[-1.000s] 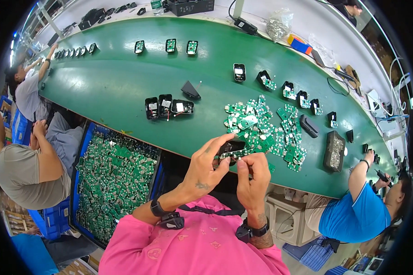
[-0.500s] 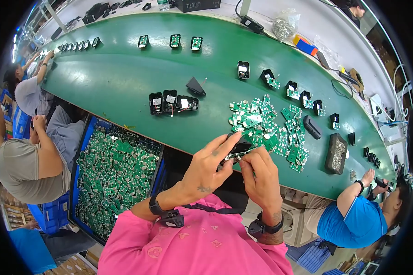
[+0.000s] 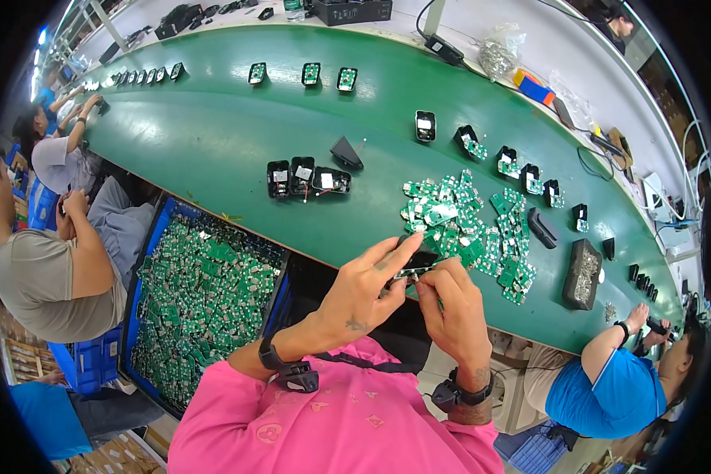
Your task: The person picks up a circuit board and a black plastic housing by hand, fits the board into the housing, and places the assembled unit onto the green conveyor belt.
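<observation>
The left hand [image 3: 371,284] grips a black housing [image 3: 424,259] by its side; the right hand [image 3: 457,299] pinches at a green circuit board [image 3: 410,272] along the housing's near side. The left hand probably steadies the shell for the right's fingertips (exactly what they grip is hidden). Everything is held over the near edge of the tabletop [image 3: 213,134], perhaps for a closer look. Just beyond lie heaped loose boards [image 3: 444,212], likely within easy reach; a blue-walled bin [image 3: 134,304] of more sits lower, at the left. Farther off, three black housings [image 3: 301,175] carry pale labels, their print too small to read, and a dark box [image 3: 352,11] bears pale marks.
</observation>
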A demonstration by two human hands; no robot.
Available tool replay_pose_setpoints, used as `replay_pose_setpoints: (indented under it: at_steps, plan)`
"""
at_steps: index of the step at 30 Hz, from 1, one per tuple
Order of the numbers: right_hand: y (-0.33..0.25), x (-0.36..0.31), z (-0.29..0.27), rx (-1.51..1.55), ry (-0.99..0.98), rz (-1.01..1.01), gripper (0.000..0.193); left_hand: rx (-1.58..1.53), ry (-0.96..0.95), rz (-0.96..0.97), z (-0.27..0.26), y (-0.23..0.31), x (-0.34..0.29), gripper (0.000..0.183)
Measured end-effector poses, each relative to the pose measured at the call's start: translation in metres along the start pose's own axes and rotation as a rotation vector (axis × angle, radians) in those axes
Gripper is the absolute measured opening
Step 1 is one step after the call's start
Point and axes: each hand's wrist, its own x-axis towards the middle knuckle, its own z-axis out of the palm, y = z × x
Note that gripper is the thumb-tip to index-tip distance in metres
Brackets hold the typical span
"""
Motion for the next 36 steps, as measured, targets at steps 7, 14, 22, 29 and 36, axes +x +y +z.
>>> replay_pose_setpoints:
  at_steps: [7,14,22,29,36]
  plan:
    - [-0.011,0.008,-0.001,-0.104,-0.164,0.042,0.008,0.336,-0.112,0.065,-0.008,0.006,-0.003,0.055]
    - [-0.020,0.013,0.018,-0.131,-0.168,-0.124,0.018,0.328,-0.099,-0.142,-0.002,-0.002,-0.021,0.057]
    - [-0.014,0.022,0.041,-0.108,-0.141,0.075,0.032,-0.059,0.092,-0.195,-0.008,-0.033,-0.032,0.064]
    - [0.006,0.016,0.049,-0.042,-0.015,0.162,0.029,-0.258,0.102,-0.178,-0.033,-0.024,-0.033,0.070]
    - [-0.020,0.000,0.056,0.364,0.261,0.270,0.026,-0.407,-0.072,-0.230,-0.013,-0.036,-0.024,0.070]
